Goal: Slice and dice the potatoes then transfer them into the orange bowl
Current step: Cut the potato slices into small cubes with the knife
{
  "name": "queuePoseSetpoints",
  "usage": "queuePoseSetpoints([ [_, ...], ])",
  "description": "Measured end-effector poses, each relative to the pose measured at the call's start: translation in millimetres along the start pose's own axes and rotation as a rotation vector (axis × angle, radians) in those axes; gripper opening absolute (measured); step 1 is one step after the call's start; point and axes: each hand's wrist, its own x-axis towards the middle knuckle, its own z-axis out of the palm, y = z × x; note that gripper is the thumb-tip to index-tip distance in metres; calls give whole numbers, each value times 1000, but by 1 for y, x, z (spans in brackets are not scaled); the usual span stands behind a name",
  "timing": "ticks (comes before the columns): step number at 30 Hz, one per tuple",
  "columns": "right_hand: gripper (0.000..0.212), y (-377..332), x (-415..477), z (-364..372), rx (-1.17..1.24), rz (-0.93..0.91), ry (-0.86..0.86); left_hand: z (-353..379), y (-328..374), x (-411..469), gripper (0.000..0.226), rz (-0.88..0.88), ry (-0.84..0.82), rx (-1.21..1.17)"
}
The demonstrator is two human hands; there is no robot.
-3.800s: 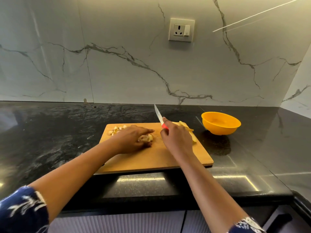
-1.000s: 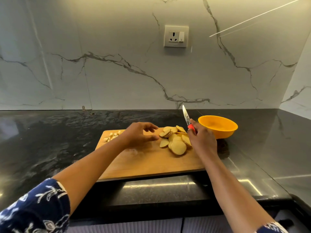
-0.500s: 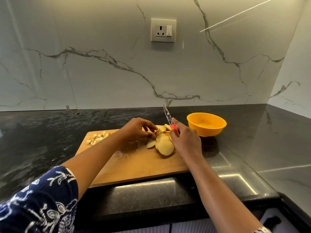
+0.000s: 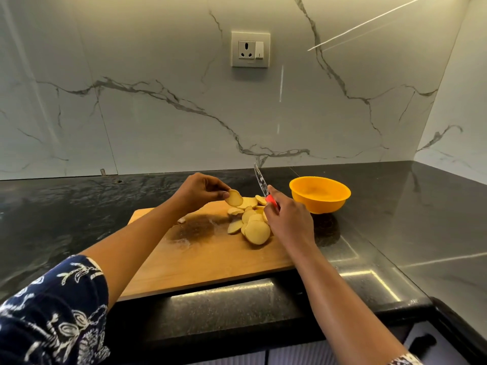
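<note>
Pinching one potato slice (image 4: pixel 234 197), the left hand (image 4: pixel 197 192) holds it just above the cutting board (image 4: pixel 210 262). Beside it lies the pile of slices (image 4: pixel 254 227). The right hand (image 4: pixel 288 222) grips the knife (image 4: pixel 260 180), blade upward. Slicing looks largely done; dicing and transfer remain. The orange bowl (image 4: pixel 320 196) on the counter (image 4: pixel 421 206) seems empty; the forearm hides the board's left end.

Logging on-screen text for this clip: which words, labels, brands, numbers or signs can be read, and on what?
None can be read. The wall socket shows no legible marking; the knife has a mottled blade, too blurred to tell any lettering; the orange bowl and cutting board are plain.
</note>
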Motion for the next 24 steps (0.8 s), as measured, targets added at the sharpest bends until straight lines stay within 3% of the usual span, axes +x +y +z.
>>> queuePoseSetpoints([
  [4,45,-4,-2,-2,-8,1,-15,-16,11,-14,18,-150,40,-136],
  [9,46,-16,-11,-2,-11,-12,-41,-43,9,-41,10,-422,-150,-219],
  [13,45,-42,-23,-1,-11,-61,-100,-46,3,-60,11,-514,-208,-166],
  [16,46,-58,-34,3,-44,-113,-161,-42,1,-69,11,-470,-194,-119],
  [20,47,-70,-51,10,-86,-134,-262,-38,3,-77,18,-308,-92,186],
  [24,44,-74,-58,6,-102,-138,-319,-44,-1,-100,28,-12,-122,436],
])
